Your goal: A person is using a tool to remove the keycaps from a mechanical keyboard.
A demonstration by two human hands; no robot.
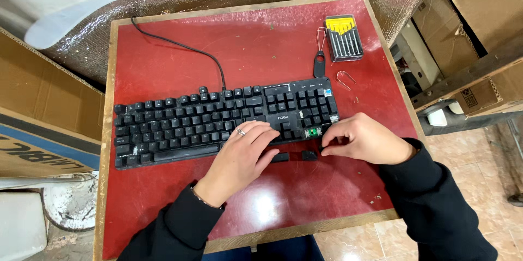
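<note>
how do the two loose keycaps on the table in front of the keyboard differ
The left keycap is wider, a long bar; the right keycap is short and nearly square. The left one lies at the left hand's fingertips; the right one sits just left of the right hand. Both are black, off the keyboard.

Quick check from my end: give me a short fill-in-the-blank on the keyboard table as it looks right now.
1. The keyboard lies on a table whose top is ____.
2. The left hand wears a ____ on one finger.
3. Two loose keycaps lie on the table just ____ the keyboard's near edge.
4. The screwdriver set sits at the table's far ____ corner.

Missing words: red; ring; in front of; right
</note>
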